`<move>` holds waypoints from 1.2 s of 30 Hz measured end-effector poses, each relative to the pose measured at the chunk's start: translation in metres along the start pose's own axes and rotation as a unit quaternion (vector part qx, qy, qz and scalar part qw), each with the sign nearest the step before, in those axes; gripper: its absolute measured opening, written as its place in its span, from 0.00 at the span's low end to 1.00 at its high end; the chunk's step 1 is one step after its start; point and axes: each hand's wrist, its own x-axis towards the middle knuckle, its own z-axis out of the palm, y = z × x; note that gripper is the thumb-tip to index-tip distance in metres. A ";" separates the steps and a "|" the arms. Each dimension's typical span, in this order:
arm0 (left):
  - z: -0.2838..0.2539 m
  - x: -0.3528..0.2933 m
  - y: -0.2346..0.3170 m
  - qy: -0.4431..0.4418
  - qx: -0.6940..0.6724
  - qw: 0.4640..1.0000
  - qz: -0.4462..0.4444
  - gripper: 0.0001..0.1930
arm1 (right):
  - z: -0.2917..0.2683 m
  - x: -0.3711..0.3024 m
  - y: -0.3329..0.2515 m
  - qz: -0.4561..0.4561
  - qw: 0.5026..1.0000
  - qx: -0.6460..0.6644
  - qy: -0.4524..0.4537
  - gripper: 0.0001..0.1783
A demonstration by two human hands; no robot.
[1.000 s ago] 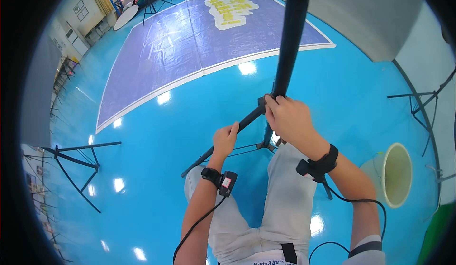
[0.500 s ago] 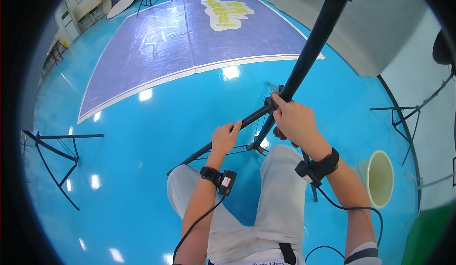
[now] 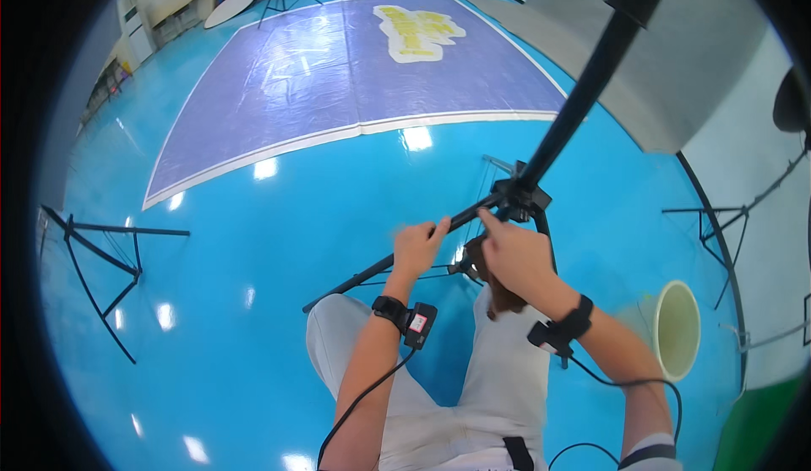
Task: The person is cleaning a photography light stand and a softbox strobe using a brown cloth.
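A black light stand or tripod (image 3: 583, 99) rises in front of me, leaning up to the right. My left hand (image 3: 417, 248) is wrapped round one of its slanting legs (image 3: 369, 275), partway along. My right hand (image 3: 525, 261) holds a crumpled brown cloth (image 3: 500, 292), its fingers closed. That hand is just below the leg joint (image 3: 521, 196), with the index finger at the upper end of the same leg. The cloth covers part of the lower centre pole, and its contact with the stand is partly hidden.
A pale waste bin (image 3: 678, 331) stands to the right. Other stand legs are at the left (image 3: 118, 260) and right (image 3: 725, 213). Beyond lies a purple sheet (image 3: 296, 91) with a white border on the glossy blue floor (image 3: 245, 336).
My right hand has come down from the leg joint to just below it, and more of the brown cloth shows. My left hand keeps its grip on the leg. The view has shifted slightly.
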 end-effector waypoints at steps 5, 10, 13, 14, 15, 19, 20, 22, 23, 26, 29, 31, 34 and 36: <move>-0.001 0.000 0.005 -0.017 0.016 1.000 0.017 0.31 | -0.033 0.020 0.019 0.071 0.994 0.026 0.073 0.22; -0.003 -0.002 0.001 -0.015 0.027 0.999 0.020 0.32 | -0.026 0.003 0.003 0.041 0.999 0.016 -0.016 0.19; 0.000 -0.004 -0.005 -0.008 0.033 0.999 0.036 0.31 | -0.006 -0.015 0.020 0.021 0.998 0.057 0.023 0.19; 0.004 -0.002 -0.007 0.009 0.042 0.998 0.050 0.31 | -0.009 -0.007 0.021 0.011 0.998 0.058 0.024 0.19; 0.004 -0.003 -0.005 0.007 0.041 0.998 0.043 0.31 | -0.020 -0.007 0.016 0.047 0.995 0.078 0.028 0.19; -0.001 -0.006 -0.001 -0.001 0.031 0.999 0.035 0.30 | -0.036 0.009 0.004 0.055 0.992 0.093 0.072 0.18; -0.002 -0.004 0.000 0.003 0.036 0.998 0.045 0.30 | -0.038 0.017 0.005 0.038 0.992 0.073 0.099 0.18; -0.002 -0.002 0.003 0.003 0.030 0.998 0.047 0.30 | -0.040 0.036 0.010 0.053 0.993 0.034 0.095 0.18; -0.002 -0.003 0.002 0.000 0.025 0.999 0.045 0.30 | -0.041 0.043 0.010 0.089 0.995 0.002 0.037 0.18; 0.002 -0.001 0.002 0.009 0.014 0.998 0.068 0.29 | -0.048 0.037 0.010 0.123 0.991 -0.049 -0.015 0.19; -0.002 -0.006 -0.002 -0.002 0.021 0.998 0.053 0.30 | -0.058 0.017 0.036 0.048 0.998 0.009 -0.050 0.21; -0.002 -0.004 0.002 -0.003 0.015 0.999 0.045 0.30 | -0.060 0.017 0.045 0.044 0.998 0.017 -0.046 0.21; 0.000 -0.003 0.008 -0.027 -0.002 0.999 0.034 0.30 | -0.066 0.022 0.052 0.040 0.998 0.027 -0.041 0.22; -0.002 -0.001 0.006 -0.034 0.000 0.999 0.021 0.30 | -0.064 0.029 0.047 0.040 0.997 0.021 -0.066 0.22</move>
